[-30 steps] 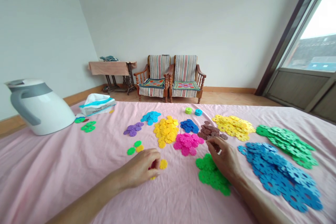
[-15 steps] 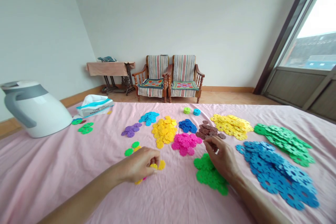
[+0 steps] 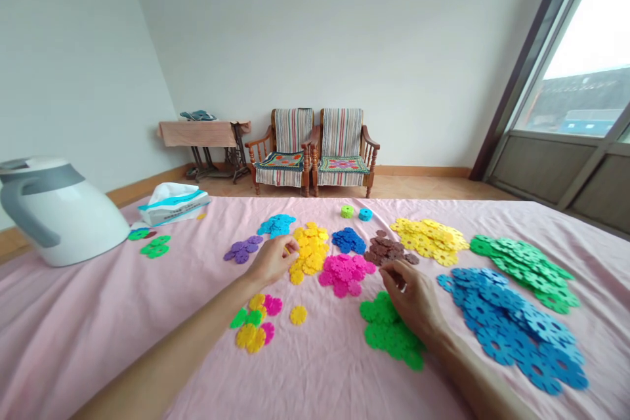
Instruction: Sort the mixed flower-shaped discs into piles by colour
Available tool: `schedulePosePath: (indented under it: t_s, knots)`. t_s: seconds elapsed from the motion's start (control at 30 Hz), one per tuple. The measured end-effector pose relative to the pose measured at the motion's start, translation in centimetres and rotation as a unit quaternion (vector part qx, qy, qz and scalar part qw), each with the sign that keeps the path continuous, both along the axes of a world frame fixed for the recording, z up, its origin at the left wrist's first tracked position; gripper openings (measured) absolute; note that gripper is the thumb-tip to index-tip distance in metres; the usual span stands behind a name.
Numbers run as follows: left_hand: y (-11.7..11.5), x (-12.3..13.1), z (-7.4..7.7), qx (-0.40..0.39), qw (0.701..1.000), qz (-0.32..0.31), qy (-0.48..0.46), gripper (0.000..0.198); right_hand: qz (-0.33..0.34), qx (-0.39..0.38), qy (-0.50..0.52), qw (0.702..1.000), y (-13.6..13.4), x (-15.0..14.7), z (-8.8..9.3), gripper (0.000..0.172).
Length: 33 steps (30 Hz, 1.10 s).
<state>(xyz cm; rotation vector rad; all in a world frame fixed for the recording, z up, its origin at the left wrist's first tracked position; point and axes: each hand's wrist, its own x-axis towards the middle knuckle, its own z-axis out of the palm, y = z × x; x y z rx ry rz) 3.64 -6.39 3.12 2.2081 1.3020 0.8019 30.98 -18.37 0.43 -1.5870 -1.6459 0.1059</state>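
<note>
Since colours seem grouped for easy picking, the left hand [image 3: 273, 259] is curled by the yellow pile [image 3: 312, 248] left of the pink pile [image 3: 345, 274], the right hand [image 3: 412, 290], likewise, right of it; their contents I cannot tell.

The tablecloth [image 3: 319, 384] is matt, creased cloth. From its middle, the blue discs [image 3: 512, 325] at three o'clock and yellow discs [image 3: 428, 237] at two are smooth plastic with a slight sheen. At ten o'clock, the jug [image 3: 91, 220] looks like glossy plastic, beside a tissue box [image 3: 176, 210] of smooth printed card. At twelve, the chairs [image 3: 315, 161] are polished wood under woven cloth covers [image 3: 342, 131].
</note>
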Motion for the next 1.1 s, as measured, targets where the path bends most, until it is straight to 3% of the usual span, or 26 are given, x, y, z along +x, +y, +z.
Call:
schedulePosePath:
  t_s: [0.13, 0.27, 0.57, 0.7, 0.83, 0.97, 1.1]
  knots:
    - [-4.4, -0.7, 1.3, -0.043, 0.988, -0.099, 0.107, 0.008, 0.000, -0.004, -0.003, 1.000, -0.1, -0.3, 0.3, 0.019]
    - [-7.4, -0.9, 2.3, -0.067, 0.974, -0.132, 0.169, 0.018, 0.007, 0.001, -0.007, 1.000, -0.1, -0.6, 0.4, 0.019]
    - [-7.4, -0.6, 1.5, -0.108, 0.971, -0.163, 0.137, 0.015, -0.002, -0.002, 0.007, 1.000, -0.2, -0.5, 0.4, 0.019]
    - [-6.2, -0.2, 1.2, -0.142, 0.974, -0.154, 0.085, 0.008, 0.004, -0.001, 0.006, 1.000, -0.1, -0.4, 0.4, 0.017]
    - [-2.6, 0.6, 0.4, -0.121, 0.991, -0.051, -0.010, 0.009, 0.004, 0.004, -0.002, 1.000, -0.2, -0.4, 0.5, 0.017]
    - [1.6, 1.5, -0.4, -0.086, 0.994, 0.013, -0.064, 0.010, 0.000, -0.001, -0.004, 1.000, -0.2, -0.4, 0.5, 0.017]
    - [3.3, 1.3, -0.5, -0.057, 0.991, 0.050, -0.108, 0.013, -0.001, 0.003, -0.001, 1.000, -0.1, -0.2, 0.4, 0.018]
